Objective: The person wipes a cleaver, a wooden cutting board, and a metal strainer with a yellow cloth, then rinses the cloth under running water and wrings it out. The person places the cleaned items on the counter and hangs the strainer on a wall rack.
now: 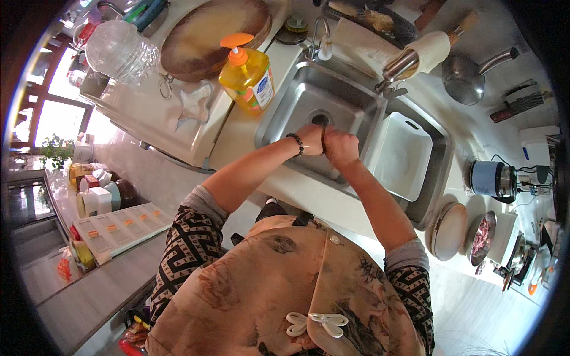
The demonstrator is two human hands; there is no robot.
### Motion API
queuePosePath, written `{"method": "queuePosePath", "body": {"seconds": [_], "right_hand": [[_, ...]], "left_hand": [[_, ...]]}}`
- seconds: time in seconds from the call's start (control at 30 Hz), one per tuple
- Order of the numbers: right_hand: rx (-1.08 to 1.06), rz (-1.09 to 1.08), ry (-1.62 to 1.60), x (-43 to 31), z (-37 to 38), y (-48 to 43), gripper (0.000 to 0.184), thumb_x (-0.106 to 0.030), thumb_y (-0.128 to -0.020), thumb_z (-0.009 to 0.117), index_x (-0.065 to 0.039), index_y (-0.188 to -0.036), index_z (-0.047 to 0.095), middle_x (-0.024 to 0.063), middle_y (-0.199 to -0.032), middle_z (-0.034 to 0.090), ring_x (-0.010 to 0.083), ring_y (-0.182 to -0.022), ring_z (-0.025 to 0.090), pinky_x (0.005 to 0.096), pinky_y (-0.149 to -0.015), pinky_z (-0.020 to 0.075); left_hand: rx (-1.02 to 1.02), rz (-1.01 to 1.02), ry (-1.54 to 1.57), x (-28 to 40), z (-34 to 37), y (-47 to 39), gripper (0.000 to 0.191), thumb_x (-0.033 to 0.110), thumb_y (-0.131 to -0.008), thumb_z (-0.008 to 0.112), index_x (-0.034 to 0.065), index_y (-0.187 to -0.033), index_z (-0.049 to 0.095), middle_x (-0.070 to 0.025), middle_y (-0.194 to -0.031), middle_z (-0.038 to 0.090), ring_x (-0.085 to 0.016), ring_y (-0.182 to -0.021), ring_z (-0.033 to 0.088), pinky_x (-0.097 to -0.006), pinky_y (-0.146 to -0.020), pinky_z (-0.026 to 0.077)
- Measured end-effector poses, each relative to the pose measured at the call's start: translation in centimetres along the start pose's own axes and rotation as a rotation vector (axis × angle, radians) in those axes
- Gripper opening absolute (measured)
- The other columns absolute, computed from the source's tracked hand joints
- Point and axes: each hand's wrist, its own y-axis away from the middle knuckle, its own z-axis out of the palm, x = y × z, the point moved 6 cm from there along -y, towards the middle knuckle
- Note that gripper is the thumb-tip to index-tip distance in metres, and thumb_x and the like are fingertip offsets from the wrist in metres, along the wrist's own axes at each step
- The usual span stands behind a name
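Observation:
Over the left basin of the stainless steel sink (285,104), my left hand (310,139) and my right hand (342,144) are pressed together, both with curled fingers. A thin dark strip (323,139) shows between them; what it is cannot be made out. Dark beads circle my left wrist. Just beyond my hands lies the round drain (321,118). A chrome faucet (392,78) with a pale cloth draped near it stands behind the divider. In the right basin sits a white plastic tub (403,155). A pump bottle of yellow liquid soap (247,78) stands left of the sink.
A round wooden board (213,35), a clear plastic jug (118,51) and a small pale cloth (196,104) lie to the left. At right are an electric kettle (490,178), a round lid (449,231) and a bowl of raw meat (483,231). A ladle (465,80) hangs on the wall.

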Motion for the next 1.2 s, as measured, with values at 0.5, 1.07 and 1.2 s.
{"method": "queuePosePath", "body": {"seconds": [0.5,1.07,1.2], "right_hand": [[-0.414,0.346,-0.342,1.9,4.8,-0.2,0.024,-0.026,-0.081,0.06,-0.005,-0.09,0.068,0.0189,-0.086,0.068,0.0346,-0.08,0.066,0.0449,-0.068,0.0539],[0.026,-0.086,-0.12,0.5,2.1,0.5,0.012,-0.016,-0.076,0.062,-0.008,-0.079,0.054,0.0104,-0.071,0.06,0.0283,-0.062,0.065,0.0388,-0.052,0.0517],[-0.096,-0.047,-0.169,0.8,2.6,0.4,0.017,-0.022,-0.074,0.065,-0.008,-0.081,0.057,0.0131,-0.072,0.065,0.0291,-0.066,0.067,0.0403,-0.056,0.0527]], "left_hand": [[0.177,0.045,-0.379,-0.1,0.6,0.5,0.014,0.008,-0.085,0.049,-0.002,-0.095,0.051,-0.0213,-0.075,0.065,-0.039,-0.07,0.065,-0.0457,-0.054,0.052],[-0.188,-0.046,-0.049,-1.0,1.4,0.0,0.028,0.027,-0.072,0.061,0.0,-0.079,0.066,-0.0202,-0.083,0.067,-0.037,-0.079,0.064,-0.0435,-0.072,0.05],[-0.038,-0.238,-0.128,-1.7,1.5,0.2,0.025,0.023,-0.072,0.06,0.0016,-0.08,0.068,-0.0216,-0.085,0.067,-0.038,-0.084,0.065,-0.0453,-0.075,0.051]]}}
